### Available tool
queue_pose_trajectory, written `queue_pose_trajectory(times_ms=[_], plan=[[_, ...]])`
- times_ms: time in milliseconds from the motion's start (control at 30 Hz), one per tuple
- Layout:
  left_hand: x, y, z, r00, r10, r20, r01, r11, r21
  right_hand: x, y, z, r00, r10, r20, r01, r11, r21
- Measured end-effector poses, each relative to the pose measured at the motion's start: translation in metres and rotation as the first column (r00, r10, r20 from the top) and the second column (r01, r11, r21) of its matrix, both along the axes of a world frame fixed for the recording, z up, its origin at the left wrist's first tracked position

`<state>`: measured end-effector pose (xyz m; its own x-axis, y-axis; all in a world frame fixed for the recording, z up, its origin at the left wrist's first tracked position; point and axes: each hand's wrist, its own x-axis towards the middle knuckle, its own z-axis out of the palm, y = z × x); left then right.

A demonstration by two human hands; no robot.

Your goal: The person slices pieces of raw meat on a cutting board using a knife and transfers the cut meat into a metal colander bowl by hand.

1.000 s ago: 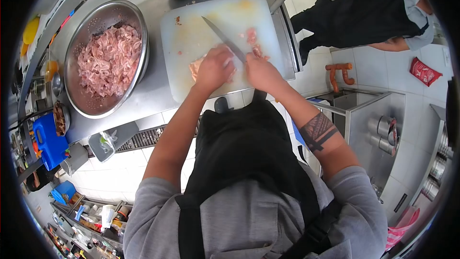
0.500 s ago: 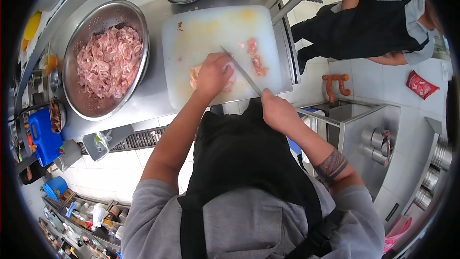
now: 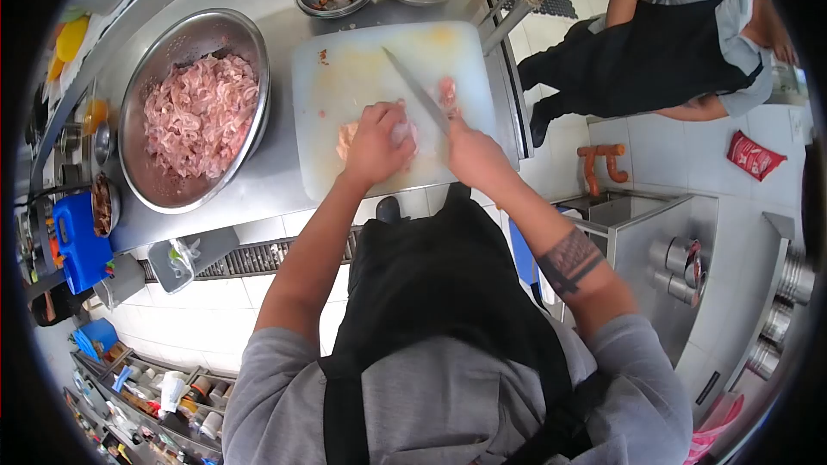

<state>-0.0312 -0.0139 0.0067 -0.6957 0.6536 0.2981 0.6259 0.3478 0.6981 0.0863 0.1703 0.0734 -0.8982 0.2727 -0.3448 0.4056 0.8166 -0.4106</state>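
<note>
There's our left hand, fingers bent over the meat, pinning it on the near half of the cutting board; our right hand, fingers wrapped round, grips the knife.

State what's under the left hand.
Raw meat lies on the white cutting board under the left hand, showing on both sides; the hand covers its middle.

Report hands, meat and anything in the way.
Left hand on meat. Right hand gripping knife. Small pieces on board, close beside knife.
</note>
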Motion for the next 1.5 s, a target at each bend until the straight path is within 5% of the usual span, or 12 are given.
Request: queue_pose_trajectory(times_ms=[167,433,700,867,1000,1100,1267,1500], plan=[[0.001,0.0,-0.013,1.0,0.005,0.017,-0.007,0.99,0.138,0.054,-0.007,0.046,0.996,0.013,0.087,-0.013,1.0,0.003],[-0.001,0.009,-0.014,0.999,0.043,-0.022,-0.041,0.996,0.078,0.086,-0.012,0.043,0.968,0.04,0.249,-0.026,0.998,-0.061],[-0.002,0.006,-0.022,1.0,0.009,0.005,-0.009,0.999,0.04,-0.02,-0.028,-0.018,0.993,0.069,0.091,-0.06,0.993,-0.103],[0.008,-0.005,-0.02,0.999,0.016,-0.047,-0.012,0.995,0.096,-0.056,-0.002,-0.021,0.984,0.165,0.069,-0.166,0.986,0.014],[0.016,-0.018,-0.014,0.991,0.121,-0.063,-0.12,0.993,0.024,-0.032,0.007,0.016,0.988,0.151,0.046,-0.153,0.987,0.052],[0.017,-0.015,-0.022,0.986,0.13,-0.103,-0.111,0.979,0.171,0.016,-0.002,0.038,0.988,0.143,0.063,-0.143,0.99,0.006],[0.017,-0.01,-0.018,0.989,0.099,-0.105,-0.091,0.993,0.073,0.065,-0.014,0.058,0.96,0.098,0.261,-0.099,0.995,-0.008],[0.015,-0.007,-0.019,0.986,0.078,-0.145,-0.074,0.997,0.032,0.071,-0.024,0.023,0.959,0.111,0.262,-0.094,0.993,-0.078]])
